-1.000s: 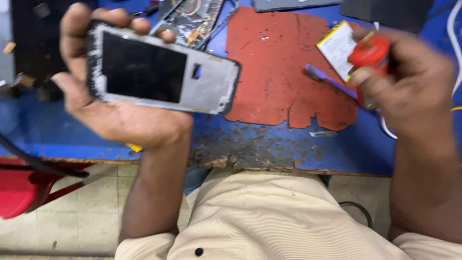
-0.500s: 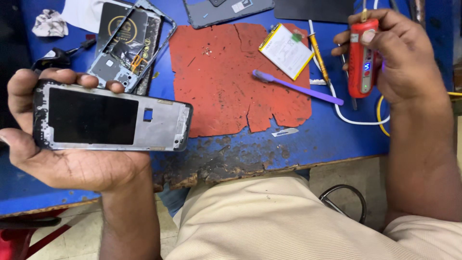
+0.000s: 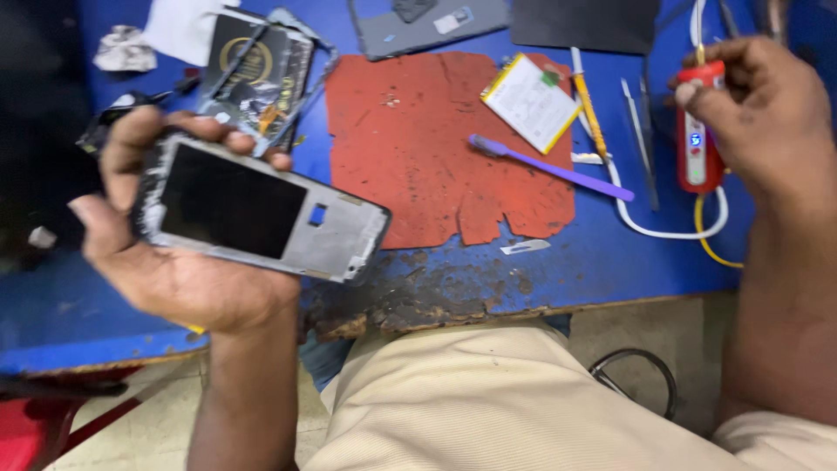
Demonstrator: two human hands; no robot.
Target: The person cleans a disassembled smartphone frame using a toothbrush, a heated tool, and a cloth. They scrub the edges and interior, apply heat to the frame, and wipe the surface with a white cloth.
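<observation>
Bench (image 3: 602,262): blue, worn at the near edge, carrying everything below.
Mat (image 3: 436,139): red, lying mid-bench.
Left hand (image 3: 174,262): fingers curling around a phone frame (image 3: 261,214), holding it above the bench's near left edge.
Right hand (image 3: 767,113): fingers closing around a red tool (image 3: 697,139), over the bench's right side.
Battery (image 3: 530,100): resting at the mat's upper right corner.
Brush (image 3: 549,166): purple, lying across the mat's right edge.
</observation>
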